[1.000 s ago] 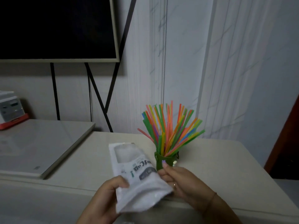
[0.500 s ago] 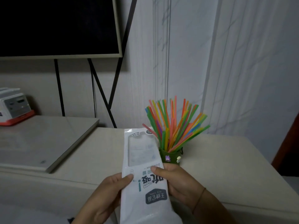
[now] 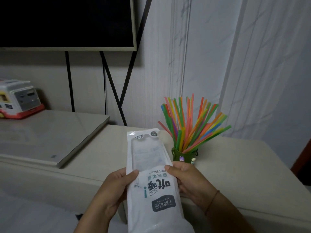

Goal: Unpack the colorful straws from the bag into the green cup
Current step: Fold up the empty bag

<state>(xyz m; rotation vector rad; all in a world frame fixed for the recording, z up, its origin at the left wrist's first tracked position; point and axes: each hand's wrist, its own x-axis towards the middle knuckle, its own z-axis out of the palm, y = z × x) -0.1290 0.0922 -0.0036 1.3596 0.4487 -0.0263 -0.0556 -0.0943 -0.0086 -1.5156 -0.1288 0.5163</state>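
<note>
- Table (image 3: 235, 165): green cup (image 3: 184, 156) stands on it, packed with fanned straws (image 3: 190, 125).
- Bag (image 3: 151, 174): flat, looks empty; left hand (image 3: 116, 187) and right hand (image 3: 188, 180) pinch its edges.
- Judgement: unpacking done; next, set bag aside.

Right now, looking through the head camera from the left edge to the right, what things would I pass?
Toy bus → flat grey slab → left hand → white straw bag → right hand → green cup of colorful straws.
</note>
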